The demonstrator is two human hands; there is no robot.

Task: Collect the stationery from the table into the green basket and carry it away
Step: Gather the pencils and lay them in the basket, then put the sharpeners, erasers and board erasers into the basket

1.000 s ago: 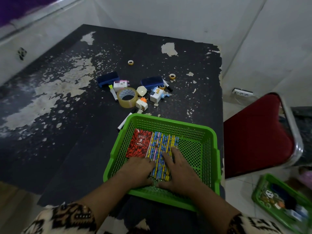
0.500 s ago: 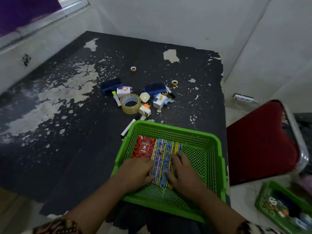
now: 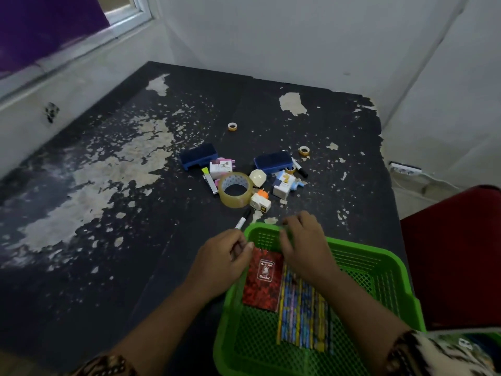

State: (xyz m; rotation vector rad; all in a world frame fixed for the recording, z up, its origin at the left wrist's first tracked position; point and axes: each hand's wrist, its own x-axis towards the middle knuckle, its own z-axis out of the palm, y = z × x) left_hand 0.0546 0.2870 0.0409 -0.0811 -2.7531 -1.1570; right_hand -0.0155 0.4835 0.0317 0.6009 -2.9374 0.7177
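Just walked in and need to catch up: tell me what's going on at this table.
A person is gathering stationery into a green basket at the near edge of the black table. A red notebook and a bundle of patterned pencils already lie inside. The left hand is closed on a white marker just outside the basket's far corner; the right hand reaches over the far rim, holding nothing. A large tape roll, two blue erasers and other small items still wait on the table.

Green mesh basket (image 3: 379,270) at the near edge holds a red notebook (image 3: 262,280) beside striped pencils (image 3: 303,316) — tape roll (image 3: 235,189), erasers and markers lie clustered beyond.
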